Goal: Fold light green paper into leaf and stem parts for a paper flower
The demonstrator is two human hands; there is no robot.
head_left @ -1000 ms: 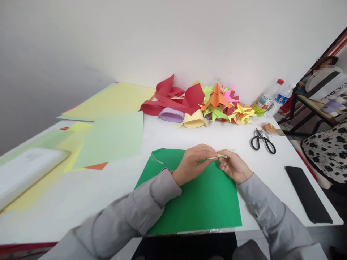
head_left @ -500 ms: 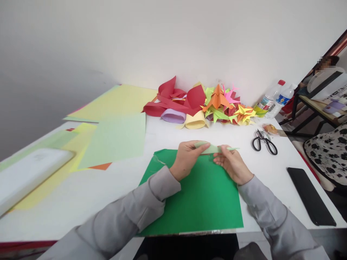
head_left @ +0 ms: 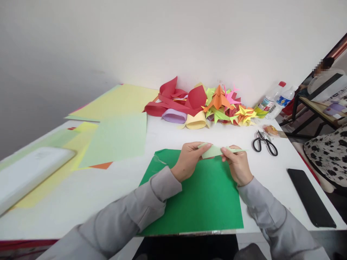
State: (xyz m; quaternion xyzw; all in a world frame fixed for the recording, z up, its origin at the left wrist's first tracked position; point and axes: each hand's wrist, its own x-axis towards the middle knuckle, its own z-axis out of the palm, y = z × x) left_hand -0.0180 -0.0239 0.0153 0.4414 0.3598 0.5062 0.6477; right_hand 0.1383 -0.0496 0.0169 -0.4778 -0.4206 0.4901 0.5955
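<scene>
Head view. No writing is legible. Two clear plastic bottles, one red-capped [head_left: 271,96] and one blue-labelled [head_left: 282,100], are seen at the right of the frame against the wall; their label print is too small to be read. Lettering on a neighbouring bench at the far right is blurred.

A pale green folded paper [head_left: 212,151] is held just above a dark green sheet [head_left: 195,202], slightly right of frame centre. Its left end is pinched between thumb and fingers of the left hand [head_left: 189,159], the other fingers being curled in. Its right part, which narrows to a thin point, is pinched by the right hand [head_left: 238,165], likewise mostly closed.

The dark green sheet lies on a white table [head_left: 127,180] at the near edge. Black scissors [head_left: 264,142] are noted to the right of the hands, with a small orange wrapper [head_left: 270,129] just beyond them. A black phone [head_left: 310,198] lies at lower right. A heap of coloured folded figures [head_left: 219,104] and red curled paper [head_left: 176,99] is recorded along the wall. Pale green [head_left: 116,139] and yellow sheets [head_left: 116,101] overlap at left; a blurred white object [head_left: 29,173] is seen at far left.
</scene>
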